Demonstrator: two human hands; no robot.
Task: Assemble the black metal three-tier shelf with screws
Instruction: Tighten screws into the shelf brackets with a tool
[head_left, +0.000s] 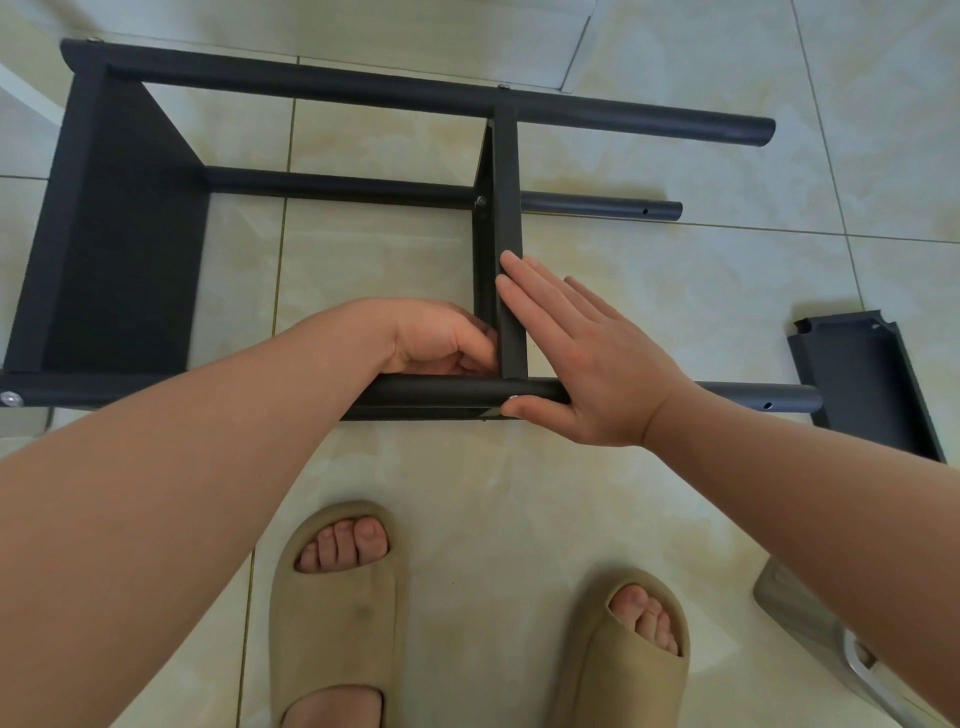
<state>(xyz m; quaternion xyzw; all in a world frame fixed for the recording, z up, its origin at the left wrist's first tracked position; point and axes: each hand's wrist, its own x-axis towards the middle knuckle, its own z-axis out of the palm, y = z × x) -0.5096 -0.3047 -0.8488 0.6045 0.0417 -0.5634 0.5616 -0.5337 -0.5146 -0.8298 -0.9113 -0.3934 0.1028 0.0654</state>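
Note:
The black metal shelf frame (124, 234) lies on its side on the tiled floor, with one tier panel at the left end and a middle tier panel (505, 197) fitted between the round poles. My right hand (582, 358) lies flat with straight fingers against the right face of the middle panel, thumb on the near pole (441, 391). My left hand (441, 340) is curled at the panel's left side where it meets the near pole; what its fingers hold is hidden. A loose third tier panel (862, 384) lies at the right, by the pole ends.
My two feet in beige slippers (337, 613) stand just in front of the frame. A grey object (810, 618) sits at the lower right beside my right arm. A white edge (26, 93) shows at the far left. Silver screw heads show on several pole joints.

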